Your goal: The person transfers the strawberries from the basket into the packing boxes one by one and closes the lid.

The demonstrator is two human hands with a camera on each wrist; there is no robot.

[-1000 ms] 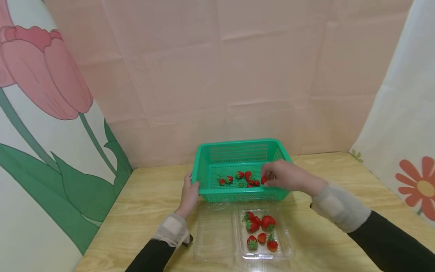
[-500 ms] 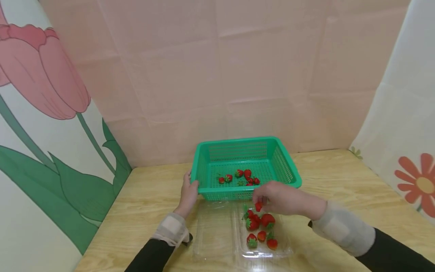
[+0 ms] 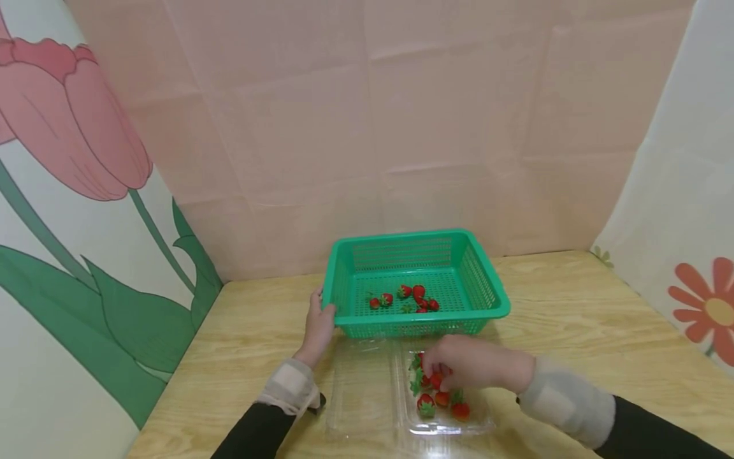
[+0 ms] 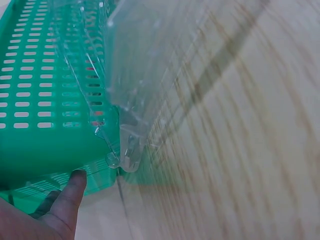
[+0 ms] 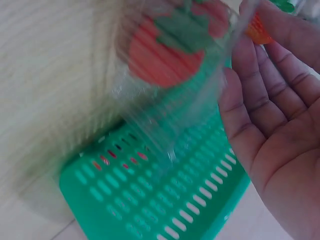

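Pinching one berry (image 5: 259, 31) with the right hand (image 3: 473, 363), low over the clear box (image 3: 444, 430). Held by the thumb and fingertips, with the other fingers bent a bit. Close above the berries in the box (image 3: 425, 406), all red with green leaves, and partly behind the hand in the head view. Grasping the left side of the green basket (image 3: 401, 240) with the left hand (image 3: 316, 331), thumb by the near corner and fingers around the outside.

Spread out on the tabletop (image 3: 573, 306) just in front of the basket, in the case of the box, with one half on the left and the half with berries on the right. Inside the basket, down on the floor full of holes, a few small berries in the basket (image 3: 418, 292), with two a little to the left of the rest.

Blurry in the right wrist view, with a big red berry showing through clear plastic.

On both wrists, pale wraps (image 3: 564, 398), then black sleeves (image 3: 654, 426). Behind the tabletop, a creased pink cloth (image 3: 367, 127). On the left, a big pink tulip (image 3: 80, 127) picture; on the right, a red flower (image 3: 718, 310) on white.
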